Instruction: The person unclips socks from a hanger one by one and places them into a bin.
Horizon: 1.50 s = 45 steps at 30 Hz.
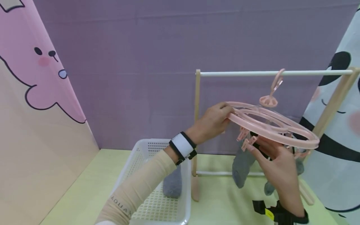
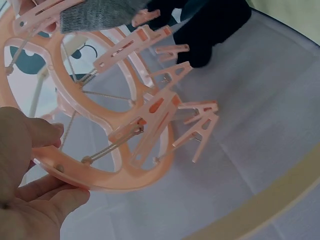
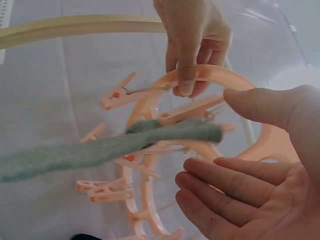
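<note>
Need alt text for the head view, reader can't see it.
A person's left hand grips a round pink clip hanger by its rim; the right hand reaches under it, near pink clips. Sock-like gray items hang below. A white basket holding another gray item sits left, beside a white-railed rack.

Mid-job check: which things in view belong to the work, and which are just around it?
Part of the job:
- pink clip hanger, gripped by the left hand
- grey sock below it, near the right hand
- drying rack
- white basket holding grey fabric

Just around:
- purple backdrop
- cartoon panels
</note>
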{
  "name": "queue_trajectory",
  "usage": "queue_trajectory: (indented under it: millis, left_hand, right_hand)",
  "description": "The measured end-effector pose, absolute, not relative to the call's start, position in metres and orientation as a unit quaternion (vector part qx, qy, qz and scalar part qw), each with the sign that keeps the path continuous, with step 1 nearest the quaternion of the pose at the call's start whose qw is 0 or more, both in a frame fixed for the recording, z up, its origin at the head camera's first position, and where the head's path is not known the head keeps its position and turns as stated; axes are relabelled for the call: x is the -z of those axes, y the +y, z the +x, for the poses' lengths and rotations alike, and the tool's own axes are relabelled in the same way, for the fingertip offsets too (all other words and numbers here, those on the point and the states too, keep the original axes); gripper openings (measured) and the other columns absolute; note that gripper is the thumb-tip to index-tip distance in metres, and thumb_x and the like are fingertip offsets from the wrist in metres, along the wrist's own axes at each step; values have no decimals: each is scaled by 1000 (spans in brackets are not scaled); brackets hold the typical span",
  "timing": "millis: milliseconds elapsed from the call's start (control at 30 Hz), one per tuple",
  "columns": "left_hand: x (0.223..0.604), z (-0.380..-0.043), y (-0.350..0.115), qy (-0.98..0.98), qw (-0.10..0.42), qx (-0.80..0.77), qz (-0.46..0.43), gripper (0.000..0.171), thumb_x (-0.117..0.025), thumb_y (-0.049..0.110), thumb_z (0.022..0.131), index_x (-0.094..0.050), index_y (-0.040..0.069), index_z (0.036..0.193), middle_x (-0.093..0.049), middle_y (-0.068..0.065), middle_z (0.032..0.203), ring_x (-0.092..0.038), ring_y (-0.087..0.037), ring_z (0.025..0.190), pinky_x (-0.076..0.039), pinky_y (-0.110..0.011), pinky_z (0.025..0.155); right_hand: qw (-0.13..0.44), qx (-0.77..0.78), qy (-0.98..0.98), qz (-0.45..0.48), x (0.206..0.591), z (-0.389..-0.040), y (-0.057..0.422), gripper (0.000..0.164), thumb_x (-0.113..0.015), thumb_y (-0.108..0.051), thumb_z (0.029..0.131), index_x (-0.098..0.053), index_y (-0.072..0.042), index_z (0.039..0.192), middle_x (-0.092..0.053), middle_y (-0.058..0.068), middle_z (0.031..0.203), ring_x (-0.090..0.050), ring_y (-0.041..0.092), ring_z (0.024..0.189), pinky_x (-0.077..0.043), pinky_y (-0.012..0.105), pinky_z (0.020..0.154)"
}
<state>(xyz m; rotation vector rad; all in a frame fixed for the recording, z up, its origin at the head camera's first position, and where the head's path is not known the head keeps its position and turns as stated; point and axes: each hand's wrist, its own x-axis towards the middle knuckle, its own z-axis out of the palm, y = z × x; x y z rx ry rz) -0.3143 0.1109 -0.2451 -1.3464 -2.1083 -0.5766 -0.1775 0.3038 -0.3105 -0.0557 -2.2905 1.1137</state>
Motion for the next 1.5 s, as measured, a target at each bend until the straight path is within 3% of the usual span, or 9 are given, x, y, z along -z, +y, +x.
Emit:
queue_trajectory:
  millis: [133,200,667,833,1133,1367,1433,1500]
  left_hand:
    - [248,-318,113,-788,289,216,-498,18,-65,4,102,-70,2,119,-69,-16,132,-72,-23,112,-60,-25,92]
    - [250,-320,113,-790,287,217,-497,18,-66,4,102,-70,2,119,-69,-15,131,-72,-21,109,-59,-23,89]
    - [261,-320,100,-789,295,223,-491,23,-68,3,100,-69,1,123,-70,-13,127,-71,-17,96,-57,-17,77]
    - [265,-321,98,-781,295,233,-499,32,-67,5,101,-66,0,133,-68,-15,131,-70,-15,88,-54,-12,71]
    - [272,-321,91,-774,309,245,-496,39,-66,5,101,-60,2,140,-64,-18,138,-70,-16,97,-59,-19,83]
    - [280,-318,84,-776,312,246,-490,49,-67,4,100,-53,1,147,-60,-19,146,-67,-25,120,-59,-26,98]
    - [281,-317,83,-775,319,244,-488,53,-67,6,101,-48,-1,149,-60,-19,146,-67,-25,122,-58,-27,101]
    - [282,-316,81,-774,322,246,-486,59,-68,7,100,-42,-3,153,-61,-19,144,-70,-21,110,-59,-24,93]
  right_hand:
    - [302,-427,-852,-1,313,-179,300,62,-77,-29,98,-53,-15,154,-65,21,144,-51,-26,107,-45,-2,85]
    - [306,-426,-852,6,315,-179,297,60,-75,-28,100,-53,-14,154,-65,21,144,-49,-28,106,-45,-2,85]
    - [352,-404,-844,24,322,-189,269,38,-76,-23,99,-72,-7,133,-78,18,114,-55,-25,93,-48,2,76]
    - [366,-416,-833,8,323,-188,263,29,-73,-23,100,-75,-5,123,-80,16,108,-57,-23,88,-47,2,72]
    - [369,-423,-827,19,324,-189,262,26,-75,-20,99,-77,-4,119,-80,17,100,-59,-20,85,-47,5,69]
    - [363,-424,-829,39,325,-190,259,24,-74,-19,100,-77,-3,118,-80,17,98,-61,-17,85,-49,6,71]
    - [367,-422,-828,45,325,-190,259,23,-74,-18,100,-77,-3,117,-80,17,96,-61,-17,84,-49,5,72]
    - [370,-420,-827,49,324,-190,258,24,-74,-19,100,-76,-3,118,-80,17,97,-61,-18,85,-48,4,73]
